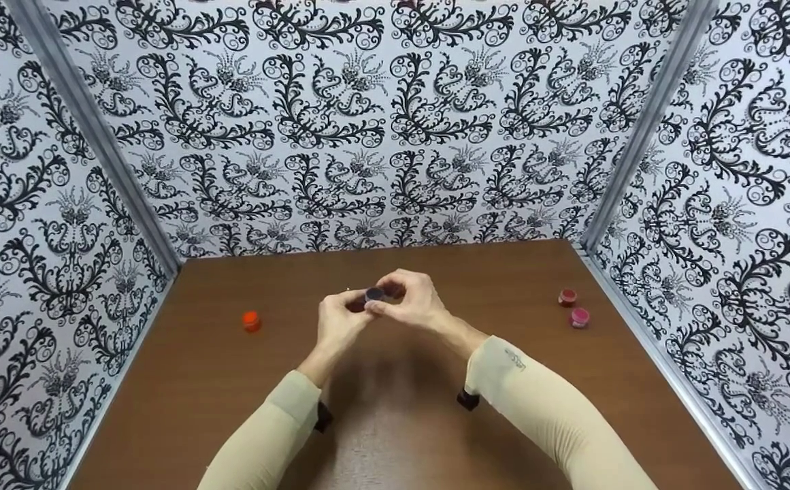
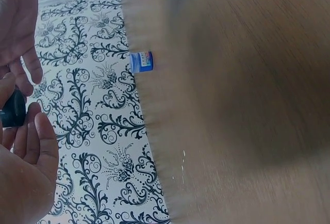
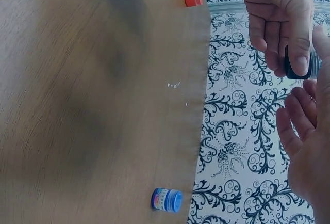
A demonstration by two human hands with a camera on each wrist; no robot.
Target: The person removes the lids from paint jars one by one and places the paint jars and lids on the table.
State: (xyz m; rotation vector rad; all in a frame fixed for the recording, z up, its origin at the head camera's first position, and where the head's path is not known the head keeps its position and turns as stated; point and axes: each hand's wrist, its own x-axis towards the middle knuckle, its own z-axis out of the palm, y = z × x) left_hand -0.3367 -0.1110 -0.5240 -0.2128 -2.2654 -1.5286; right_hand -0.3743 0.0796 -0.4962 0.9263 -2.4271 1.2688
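Note:
Both hands meet over the far middle of the table around a small round jar (image 1: 374, 295) with a dark top. My left hand (image 1: 341, 320) grips it from the left, its thumb lying along the dark jar (image 3: 292, 68) in the right wrist view. From the other side my right hand (image 1: 416, 299) pinches it with thumb and forefinger. In the left wrist view the dark jar (image 2: 15, 111) sits between the two hands, partly covered by fingers.
An orange jar (image 1: 251, 321) stands at left. At right are a red jar (image 1: 567, 297) and a pink jar (image 1: 579, 318). A blue jar (image 3: 166, 200) stands near the far edge. White specks (image 3: 174, 84) mark the tabletop. Patterned walls (image 1: 395, 136) enclose the table.

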